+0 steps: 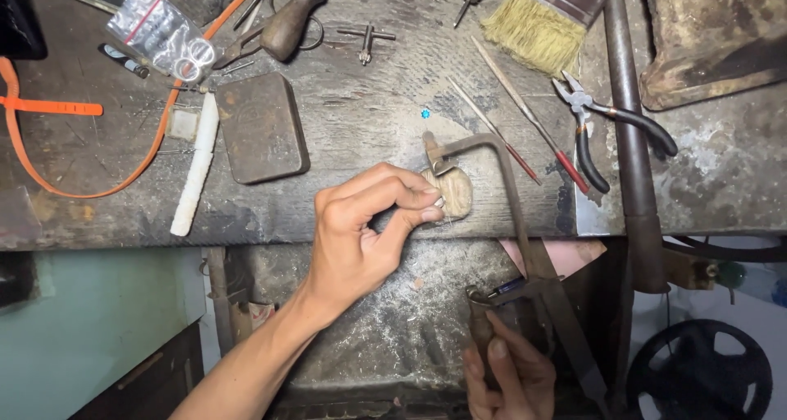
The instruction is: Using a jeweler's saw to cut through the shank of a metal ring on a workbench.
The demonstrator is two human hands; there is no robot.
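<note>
Scarred grey wood makes up my workbench (369, 100), the biggest thing under me, with a long dark iron rod (633, 141) lying down its right side. Over the bench's front edge stands my jeweller's saw (500, 215), its frame reaching from the wooden bench pin (455, 195) down to the handle, which my right hand (508, 371) grips closed. My left hand (361, 231) pinches a small silvery piece (439, 201) between thumb and fingertips, pressed against the pin beside the saw's upper clamp. Farther back lie a flat brush (545, 18), black-handled pliers (607, 133), a rusty tin (261, 127) and two thin needle files (512, 117).
</note>
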